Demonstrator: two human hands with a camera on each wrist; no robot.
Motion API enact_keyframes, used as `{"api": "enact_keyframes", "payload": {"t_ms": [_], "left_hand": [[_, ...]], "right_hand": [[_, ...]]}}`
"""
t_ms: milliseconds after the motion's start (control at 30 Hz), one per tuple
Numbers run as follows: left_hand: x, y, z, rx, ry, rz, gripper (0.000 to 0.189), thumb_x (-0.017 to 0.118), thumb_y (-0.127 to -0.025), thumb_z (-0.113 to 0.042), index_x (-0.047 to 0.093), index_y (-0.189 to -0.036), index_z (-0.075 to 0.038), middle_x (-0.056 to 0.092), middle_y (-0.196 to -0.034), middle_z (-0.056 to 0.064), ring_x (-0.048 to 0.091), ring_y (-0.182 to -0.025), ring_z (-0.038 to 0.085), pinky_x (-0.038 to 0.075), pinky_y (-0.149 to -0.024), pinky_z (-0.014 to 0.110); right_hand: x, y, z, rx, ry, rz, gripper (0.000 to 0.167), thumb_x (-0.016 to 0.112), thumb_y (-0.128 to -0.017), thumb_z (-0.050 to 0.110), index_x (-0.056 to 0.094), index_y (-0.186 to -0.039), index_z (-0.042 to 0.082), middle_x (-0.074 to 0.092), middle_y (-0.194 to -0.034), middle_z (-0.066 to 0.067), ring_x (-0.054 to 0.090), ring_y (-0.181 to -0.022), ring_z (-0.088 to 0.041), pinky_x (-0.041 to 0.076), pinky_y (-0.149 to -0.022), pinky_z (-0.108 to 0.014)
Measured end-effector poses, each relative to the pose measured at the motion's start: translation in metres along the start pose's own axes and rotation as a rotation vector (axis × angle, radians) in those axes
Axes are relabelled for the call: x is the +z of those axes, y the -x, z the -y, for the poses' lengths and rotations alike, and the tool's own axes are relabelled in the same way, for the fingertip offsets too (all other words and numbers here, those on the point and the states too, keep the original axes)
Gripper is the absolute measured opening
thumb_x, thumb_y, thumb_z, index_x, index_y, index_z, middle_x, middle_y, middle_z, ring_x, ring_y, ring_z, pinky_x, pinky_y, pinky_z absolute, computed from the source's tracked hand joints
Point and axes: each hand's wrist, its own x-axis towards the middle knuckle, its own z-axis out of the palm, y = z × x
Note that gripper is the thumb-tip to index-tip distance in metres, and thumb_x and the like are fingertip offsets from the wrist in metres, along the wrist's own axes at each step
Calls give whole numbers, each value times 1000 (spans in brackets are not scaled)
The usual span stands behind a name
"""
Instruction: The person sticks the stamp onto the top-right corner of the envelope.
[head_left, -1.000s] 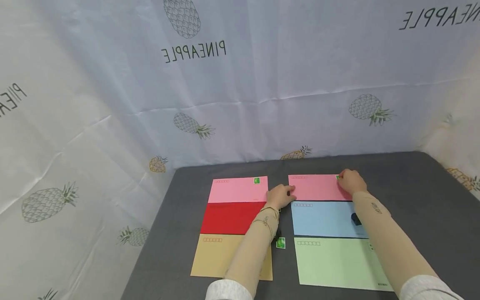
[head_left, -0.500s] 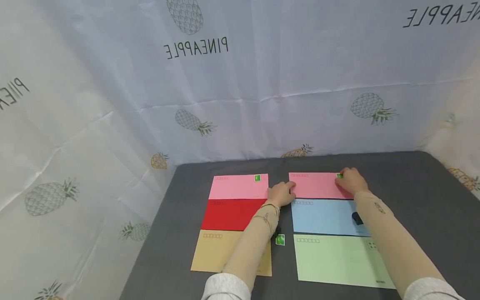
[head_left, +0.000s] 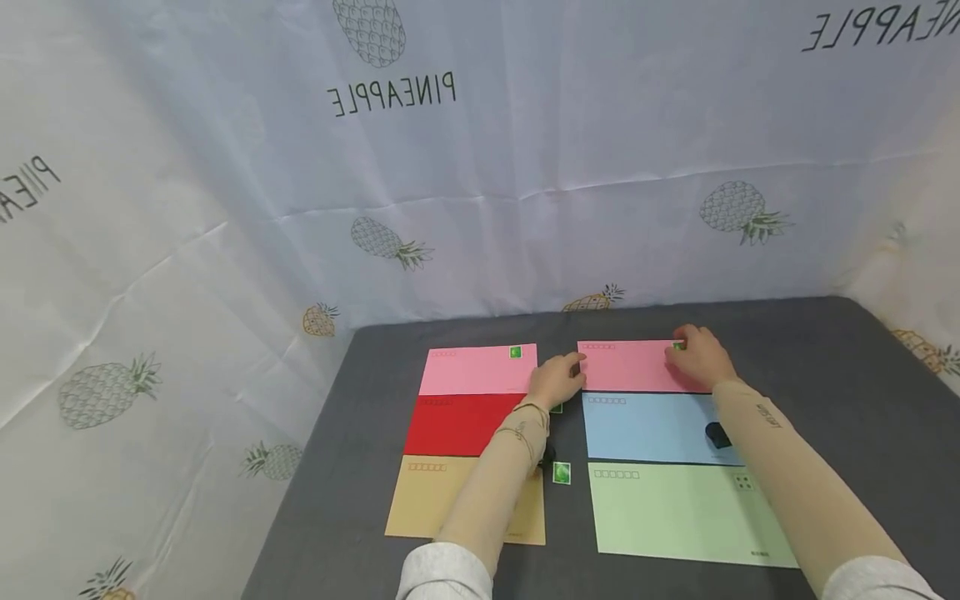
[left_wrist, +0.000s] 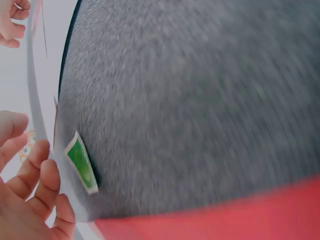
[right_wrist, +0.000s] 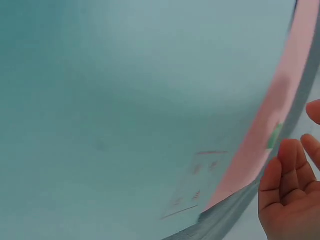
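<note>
My left hand (head_left: 555,380) hovers by the left edge of the right pink envelope (head_left: 622,365). Its fingers are loosely bent with nothing between them, as the left wrist view shows. Below that hand, a green stamp (left_wrist: 82,162) lies on the grey tabletop, beside the red envelope (head_left: 450,425). My right hand (head_left: 701,358) is over the top right corner of the right pink envelope. Part of a green stamp (right_wrist: 274,136) shows at that corner, close to the fingertips. The right wrist view shows the fingers relaxed and gripping nothing.
A second pink envelope (head_left: 472,371), bearing a stamp (head_left: 515,352), and a tan envelope (head_left: 420,508) complete the left column. Blue (head_left: 637,429) and green (head_left: 675,517) envelopes fill the right one. Another loose stamp (head_left: 562,473) lies between columns.
My left hand has drawn back leftward from the right pink envelope's edge, uncovering part of a loose stamp. My right hand has shifted slightly and its fingers have come off the corner stamp.
</note>
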Motion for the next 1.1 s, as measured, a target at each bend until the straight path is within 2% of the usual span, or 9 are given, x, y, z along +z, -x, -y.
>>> {"api": "enact_keyframes", "payload": {"t_ms": [100, 333, 500, 667, 800, 933, 1100], "left_hand": [[-6, 4, 5, 32, 25, -36, 38, 53, -93, -26, 55, -130, -20, 49, -65, -2, 41, -57, 8, 28, -49, 19], [-22, 15, 19, 66, 64, -87, 39, 55, -92, -32, 56, -129, -20, 53, -78, 0, 43, -64, 8, 30, -55, 19], [-32, 28, 31, 74, 91, -115, 41, 57, -91, -34, 56, -129, -20, 56, -83, 0, 45, -65, 7, 32, -58, 19], [-42, 45, 43, 39, 92, -114, 42, 57, -90, -37, 55, -130, -22, 59, -91, 1, 48, -70, 8, 35, -67, 24], [-51, 60, 57, 13, 99, -126, 42, 58, -89, -38, 56, -129, -23, 58, -94, 3, 49, -70, 10, 36, -76, 31], [-59, 76, 75, -7, 105, -155, 41, 61, -87, -37, 59, -126, -23, 57, -91, 3, 48, -67, 10, 34, -79, 35], [-68, 95, 97, -39, 86, -186, 40, 66, -84, -36, 62, -121, -22, 57, -87, 1, 47, -67, 8, 33, -77, 34]], "right_hand": [[-2, 4, 8, -33, -40, -32, 50, 50, -92, 27, 42, -127, -9, 47, -112, -28, 49, -101, -43, 42, -87, -58], [-4, 12, 27, -90, -112, -94, 46, 50, -94, 28, 48, -124, -7, 50, -113, -28, 48, -102, -42, 41, -85, -56], [1, 19, 45, -90, -158, -116, 45, 51, -94, 31, 50, -122, -4, 52, -113, -25, 49, -101, -37, 43, -84, -53], [7, 29, 65, -140, -163, -112, 41, 52, -94, 29, 53, -120, -2, 56, -107, -21, 52, -94, -33, 46, -75, -40], [10, 37, 83, -161, -191, -104, 39, 54, -93, 29, 55, -119, -1, 58, -104, -18, 52, -91, -29, 44, -69, -29], [14, 43, 99, -192, -224, -109, 36, 58, -91, 26, 57, -117, 1, 59, -101, -16, 52, -87, -26, 43, -66, -26], [26, 52, 114, -246, -241, -118, 33, 61, -89, 24, 59, -114, 2, 61, -98, -14, 52, -81, -23, 43, -64, -27]]}}
